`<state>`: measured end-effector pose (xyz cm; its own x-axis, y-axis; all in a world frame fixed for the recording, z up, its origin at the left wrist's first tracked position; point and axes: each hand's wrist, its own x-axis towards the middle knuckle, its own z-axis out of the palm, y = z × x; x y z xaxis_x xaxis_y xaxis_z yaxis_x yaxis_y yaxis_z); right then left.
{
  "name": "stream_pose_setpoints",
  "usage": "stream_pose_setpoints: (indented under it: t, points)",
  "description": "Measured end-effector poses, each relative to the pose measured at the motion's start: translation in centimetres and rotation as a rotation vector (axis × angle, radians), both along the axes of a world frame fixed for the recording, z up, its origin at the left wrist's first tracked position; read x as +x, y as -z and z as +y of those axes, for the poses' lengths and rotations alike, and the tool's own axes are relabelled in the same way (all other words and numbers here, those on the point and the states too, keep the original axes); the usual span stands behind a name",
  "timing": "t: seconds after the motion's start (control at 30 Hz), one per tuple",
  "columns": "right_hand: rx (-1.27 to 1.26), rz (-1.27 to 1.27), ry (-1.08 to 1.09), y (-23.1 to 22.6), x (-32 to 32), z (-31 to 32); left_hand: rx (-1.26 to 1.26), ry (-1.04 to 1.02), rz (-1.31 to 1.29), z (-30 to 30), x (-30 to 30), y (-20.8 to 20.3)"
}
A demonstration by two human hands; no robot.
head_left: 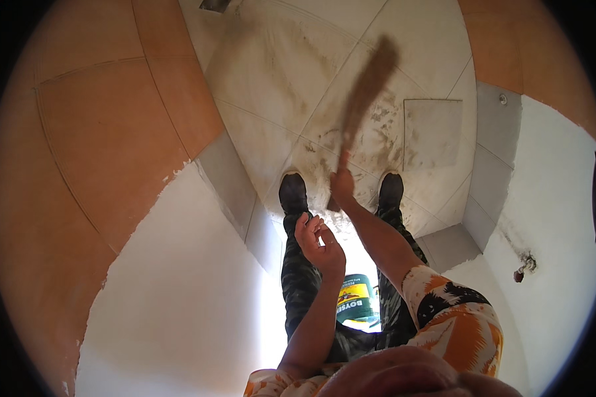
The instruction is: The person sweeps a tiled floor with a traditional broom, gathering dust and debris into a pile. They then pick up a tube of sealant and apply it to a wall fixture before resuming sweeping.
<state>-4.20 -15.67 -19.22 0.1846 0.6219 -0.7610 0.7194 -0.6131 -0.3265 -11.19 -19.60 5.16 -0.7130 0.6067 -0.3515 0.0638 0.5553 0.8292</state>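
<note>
My right hand (pixel 342 187) is wrapped round the handle of a brown hand broom (pixel 369 83). Smeared by motion, its long bristle head points away from me, just above the pale tiled floor. The short butt of the handle sticks out behind my fist. In front of my left leg, my left hand (pixel 321 246) is raised with its fingers curled in. A small dark bit shows at its fingertips, too small to name. Brown dirt (pixel 304 162) marks the floor tiles (pixel 298 106) around and beyond my shoes.
Orange-and-white walls (pixel 112 119) with grey tile skirting (pixel 228 175) close in on both sides. A green and yellow paint bucket (pixel 355 301) stands between my legs. A square floor panel (pixel 432 134) lies at the right. A pipe stub (pixel 524 266) juts from the right wall.
</note>
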Motion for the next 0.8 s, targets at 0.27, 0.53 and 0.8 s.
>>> stream_pose_setpoints:
  t: [0.27,0.53,0.8]
  points:
    - [0.28,0.31,-0.295,-3.6,-13.4,11.0,0.033,0.005,0.072,-0.3,-0.8,-0.1]
    - [0.436,-0.008,0.325,-5.2,1.5,4.8,0.036,0.022,0.017,-0.1,-0.7,0.1]
    - [0.218,0.162,-0.206,-5.3,-0.9,0.4,0.044,0.02,0.083,0.2,-0.1,0.4]
